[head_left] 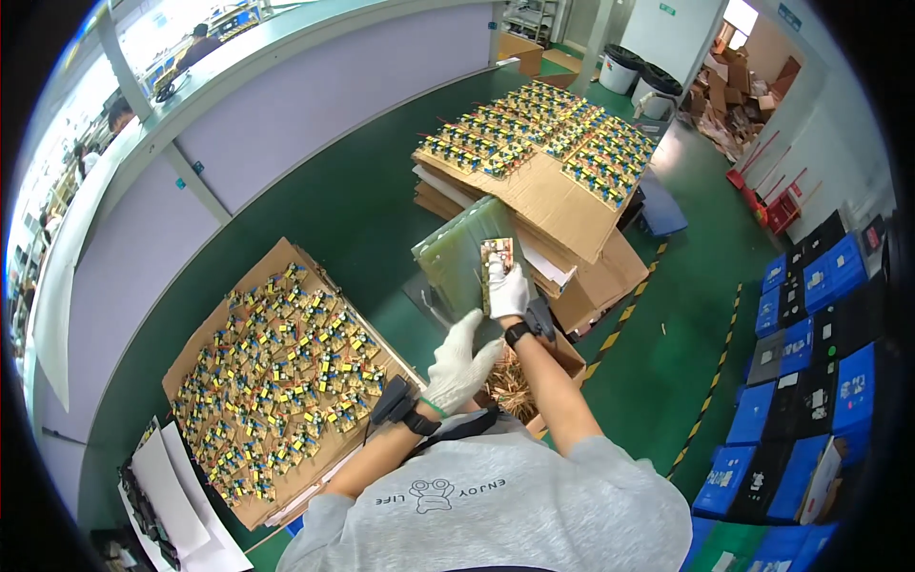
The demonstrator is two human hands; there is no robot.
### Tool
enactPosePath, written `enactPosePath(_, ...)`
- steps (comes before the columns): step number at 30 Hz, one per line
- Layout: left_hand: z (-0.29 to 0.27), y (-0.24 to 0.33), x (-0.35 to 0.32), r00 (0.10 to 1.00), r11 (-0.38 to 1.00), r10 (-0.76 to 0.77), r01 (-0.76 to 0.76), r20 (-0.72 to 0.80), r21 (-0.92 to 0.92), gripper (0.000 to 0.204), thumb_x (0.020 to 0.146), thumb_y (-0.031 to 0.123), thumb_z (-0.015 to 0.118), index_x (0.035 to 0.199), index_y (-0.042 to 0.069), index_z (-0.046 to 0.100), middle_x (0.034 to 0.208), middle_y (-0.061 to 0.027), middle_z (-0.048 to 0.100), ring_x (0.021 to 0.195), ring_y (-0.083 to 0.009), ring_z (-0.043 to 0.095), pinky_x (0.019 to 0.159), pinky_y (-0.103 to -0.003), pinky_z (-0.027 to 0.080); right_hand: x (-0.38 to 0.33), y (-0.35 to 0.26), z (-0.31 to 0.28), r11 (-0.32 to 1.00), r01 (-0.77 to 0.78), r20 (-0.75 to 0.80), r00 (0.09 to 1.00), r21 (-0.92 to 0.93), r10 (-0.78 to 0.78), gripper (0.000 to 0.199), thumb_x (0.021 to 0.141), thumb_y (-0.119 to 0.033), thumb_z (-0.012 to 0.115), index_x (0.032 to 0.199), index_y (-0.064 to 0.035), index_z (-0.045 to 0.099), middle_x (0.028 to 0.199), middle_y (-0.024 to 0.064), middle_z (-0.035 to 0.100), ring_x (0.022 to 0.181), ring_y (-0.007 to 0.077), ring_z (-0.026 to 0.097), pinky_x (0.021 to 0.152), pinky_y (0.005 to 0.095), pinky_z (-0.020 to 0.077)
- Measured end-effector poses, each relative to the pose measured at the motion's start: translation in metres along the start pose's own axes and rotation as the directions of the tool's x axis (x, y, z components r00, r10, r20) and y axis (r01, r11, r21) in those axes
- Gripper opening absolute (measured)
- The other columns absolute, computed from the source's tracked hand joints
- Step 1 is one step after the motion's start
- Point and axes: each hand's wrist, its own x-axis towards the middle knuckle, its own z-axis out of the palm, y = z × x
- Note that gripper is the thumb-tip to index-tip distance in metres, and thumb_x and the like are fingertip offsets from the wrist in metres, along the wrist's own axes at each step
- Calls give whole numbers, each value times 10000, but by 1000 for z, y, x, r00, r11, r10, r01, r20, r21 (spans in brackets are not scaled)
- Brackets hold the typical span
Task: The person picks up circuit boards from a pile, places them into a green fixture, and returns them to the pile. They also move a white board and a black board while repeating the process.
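My right hand (509,292), in a white glove, grips a small circuit board (497,252) by its near end. Behind the board stands a pale green translucent block of upright sheets or bags (448,257); whether they touch, I cannot tell. My left hand (461,368), also gloved, is held nearer my body with fingers apart and nothing in them. Between my forearms a carton holds a heap of thin copper-coloured pieces (512,386), too blurred to name.
On the left, a cardboard sheet (393,360) carries many boards with yellow and blue parts. More boards (610,157) lie on stacked cardboard ahead. A lilac partition (324,81) runs along the left. Blue and black crates (748,412) line the right, beyond striped floor tape (710,400).
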Motion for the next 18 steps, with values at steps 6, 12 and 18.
enactPosePath(6, -11, 2, 7, 983, 982, -185, 185, -23, 24, 765, 751, 406, 712, 1345, 32, 408, 1199, -216, 560, 1065, -319, 580, 906, -376, 453, -33, -4, -40, 751, -199, 301, 954, 630, 1, 409, 935, -406, 526, 998, -13, 617, 821, 45, 636, 710, 102, 580, 665, 277, 482)
enactPosePath(12, -32, 2, 3, 1000, 997, -2, 0, 26, 74, 347, 801, 289, 668, 1059, 64, 614, 885, -144, 655, 803, -322, 639, 688, -384, 504, -62, -34, -87, 854, 135, 150, 959, 502, -239, 459, 879, -308, 630, 1165, 20, 482, 1049, 118, 552, 1014, 224, 515, 900, 356, 411)
enactPosePath(18, -38, 8, 8, 914, 696, 385, -377, 125, 611, 268, 762, 248, 653, 983, 108, 595, 820, -37, 653, 741, -202, 646, 620, -319, 463, -43, -48, -140, 344, 938, 489, 284, 36, -825, 479, 635, -297, 784, 1017, -82, 590, 823, 72, 600, 773, 268, 576, 738, 398, 437)
